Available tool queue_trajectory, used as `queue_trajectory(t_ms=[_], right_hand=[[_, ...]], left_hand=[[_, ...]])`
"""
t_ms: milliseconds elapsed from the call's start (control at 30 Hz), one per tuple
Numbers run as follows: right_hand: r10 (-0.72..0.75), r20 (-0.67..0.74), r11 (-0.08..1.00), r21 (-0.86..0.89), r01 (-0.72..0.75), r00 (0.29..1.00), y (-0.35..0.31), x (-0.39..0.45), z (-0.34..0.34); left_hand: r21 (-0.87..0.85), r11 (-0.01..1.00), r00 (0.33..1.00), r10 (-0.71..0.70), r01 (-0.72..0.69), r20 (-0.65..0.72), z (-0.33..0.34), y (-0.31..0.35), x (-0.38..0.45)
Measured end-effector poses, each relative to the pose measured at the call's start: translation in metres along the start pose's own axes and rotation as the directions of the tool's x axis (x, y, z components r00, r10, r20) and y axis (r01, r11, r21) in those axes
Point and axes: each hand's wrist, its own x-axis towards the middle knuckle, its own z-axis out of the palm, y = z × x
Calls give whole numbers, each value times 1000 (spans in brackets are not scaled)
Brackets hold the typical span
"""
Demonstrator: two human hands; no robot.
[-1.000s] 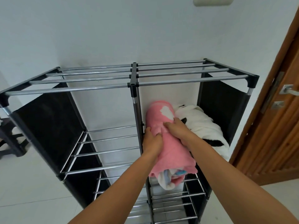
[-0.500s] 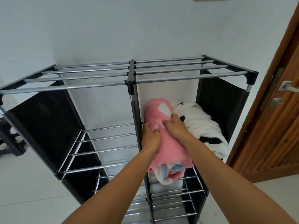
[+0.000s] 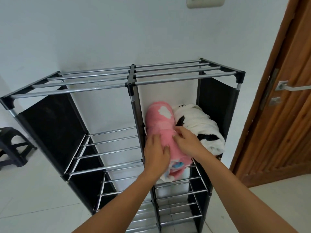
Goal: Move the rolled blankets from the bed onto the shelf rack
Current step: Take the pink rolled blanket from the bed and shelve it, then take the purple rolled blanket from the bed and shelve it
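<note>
A tall shelf rack made of shiny metal bars and black cloth sides stands against a white wall. It has a left half and a right half, split by a black post down the middle.

A pink rolled blanket with a white patch lies on the top right shelf, right next to the middle post. Its near end sticks out past the front bar, and some white and blue cloth shows inside the roll there. Touching it, at 3 o'clock from it, lies a fluffy white rolled blanket with black spots. That one is on the same shelf, up against the black cloth side.

The left hand rests on the pink blanket at its 7 o'clock side. Its fingers lie flat and a bit spread on the fuzzy cloth, not wrapped around it. The right hand is at the 4 o'clock side of the pink blanket, in the dip between the two rolls. Its fingertips bend down into the pink cloth and look like they pinch it.

The shelves on the left half are bare bars. A brown wooden door with a silver handle is at 3 o'clock. A small dark plastic stool stands on the white floor at 9 o'clock. A pale wall switch is at 12 o'clock.
</note>
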Motion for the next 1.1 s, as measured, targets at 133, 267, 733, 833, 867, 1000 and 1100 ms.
queue_trajectory(t_ms=[133, 267, 733, 833, 867, 1000, 1100], right_hand=[[103, -97, 985, 146, -88, 990, 30, -64, -14], [315, -277, 936, 249, -248, 908, 64, -146, -35], [835, -497, 452, 864, -222, -237, 50, -649, 111], [775, -412, 449, 893, -42, -479, 18, -733, 153], [753, -384, 456, 890, 3, -534, 7, -757, 166], [688, -256, 463, 875, 140, -679, -24, -843, 220], [646, -187, 479, 854, 202, -740, -37, -901, 253]], left_hand=[[105, 944, 949, 314, -314, 11, 13, 2, -35], [-17, 869, 835, 481, -495, 265, 40, 27, -56], [-493, 766, -422, 320, -412, 848, 118, 103, -437], [-551, 734, -584, 261, -398, 769, 98, 115, -538], [-567, 726, -631, 237, -390, 738, 90, 118, -572], [-614, 695, -771, 136, -373, 622, 55, 126, -700], [-644, 668, -826, 77, -373, 559, 35, 121, -787]])
